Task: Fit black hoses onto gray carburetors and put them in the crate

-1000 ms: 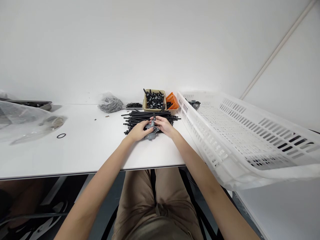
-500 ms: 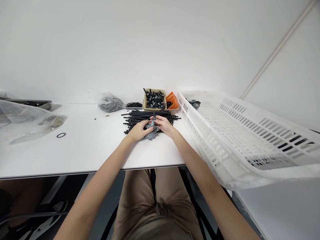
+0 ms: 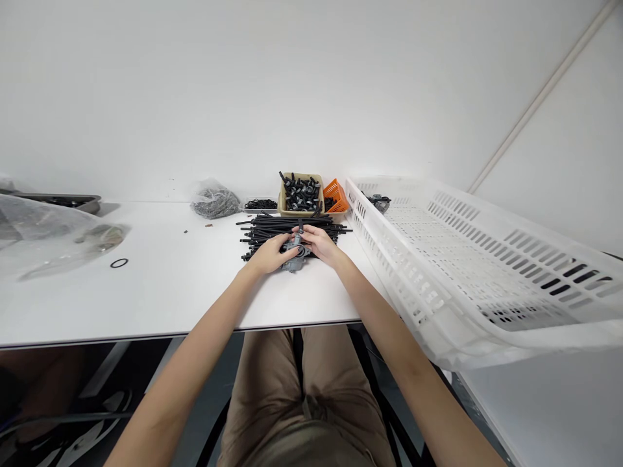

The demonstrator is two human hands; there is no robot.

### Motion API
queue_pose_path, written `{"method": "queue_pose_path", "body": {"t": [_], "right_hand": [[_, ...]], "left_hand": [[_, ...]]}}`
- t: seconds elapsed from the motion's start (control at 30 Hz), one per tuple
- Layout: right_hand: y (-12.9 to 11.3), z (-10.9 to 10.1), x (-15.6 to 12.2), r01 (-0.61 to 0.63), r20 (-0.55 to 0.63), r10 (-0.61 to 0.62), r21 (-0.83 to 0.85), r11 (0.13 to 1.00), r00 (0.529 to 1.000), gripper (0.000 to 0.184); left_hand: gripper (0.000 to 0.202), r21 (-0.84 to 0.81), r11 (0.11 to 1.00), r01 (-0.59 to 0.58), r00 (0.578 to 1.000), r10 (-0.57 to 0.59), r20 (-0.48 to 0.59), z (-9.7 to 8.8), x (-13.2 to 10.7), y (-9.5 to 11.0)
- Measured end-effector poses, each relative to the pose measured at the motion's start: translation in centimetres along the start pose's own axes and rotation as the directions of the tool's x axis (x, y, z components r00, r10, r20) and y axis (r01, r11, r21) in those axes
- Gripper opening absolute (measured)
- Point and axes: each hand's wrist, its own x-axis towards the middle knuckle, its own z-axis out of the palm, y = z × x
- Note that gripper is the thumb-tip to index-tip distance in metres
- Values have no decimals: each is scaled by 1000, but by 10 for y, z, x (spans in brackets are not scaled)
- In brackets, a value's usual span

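One small grey part (image 3: 294,252) rests on the tabletop (image 3: 170,285), clasped by the left hand (image 3: 269,255) and right hand (image 3: 323,243), both curled around it, just before the black tubes (image 3: 272,227); nothing has shifted since earlier.

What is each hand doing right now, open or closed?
Left hand: closed, holding the grey part from the left.
Right hand: closed, holding the same grey part from the right.
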Motion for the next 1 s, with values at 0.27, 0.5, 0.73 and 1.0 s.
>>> {"method": "queue_pose_path", "body": {"t": [0.27,0.5,0.73,1.0], "right_hand": [[1,-1,1,1,-2,-1,-2,1000,1000,17],[1,0,0,7,3,-7,5,1000,1000,17],[0,0,-1,5,-4,-5,-13,1000,1000,17],[0,0,-1,15,2,-14,-20,1000,1000,17]], "left_hand": [[56,-3,1000,3,1000,-3,0,0,0,-1],[54,-15,1000,-5,1000,5,-11,0,0,0],[56,-8,1000,4,1000,-4,-7,0,0,0],[56,-5,1000,8,1000,-8,6,0,1,0]]}}
